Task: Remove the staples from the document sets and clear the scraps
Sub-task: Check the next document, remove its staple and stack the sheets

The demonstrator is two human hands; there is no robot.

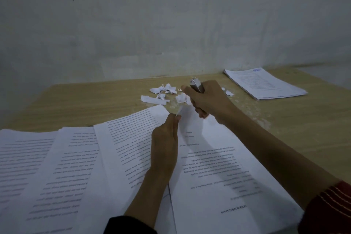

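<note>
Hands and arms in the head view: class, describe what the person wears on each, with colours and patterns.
The left hand and right hand are bare: no gloves, rings or watch show. Both forearms are uncovered. The left sleeve is plain black. The right sleeve is dark red with thin, paler stripes across it, like a knitted cuff.

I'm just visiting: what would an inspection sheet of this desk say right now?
Surface: wooden table, pale marks near the middle.
Job's things: printed sheets spread along the near edge; stack far right; metal tool.
Clutter: torn paper scraps mid-table.
Hands: left hand pinches a sheet corner; right hand grips the metal tool.
Cables: nothing seen.
Surroundings: bare grey wall behind the table.
</note>
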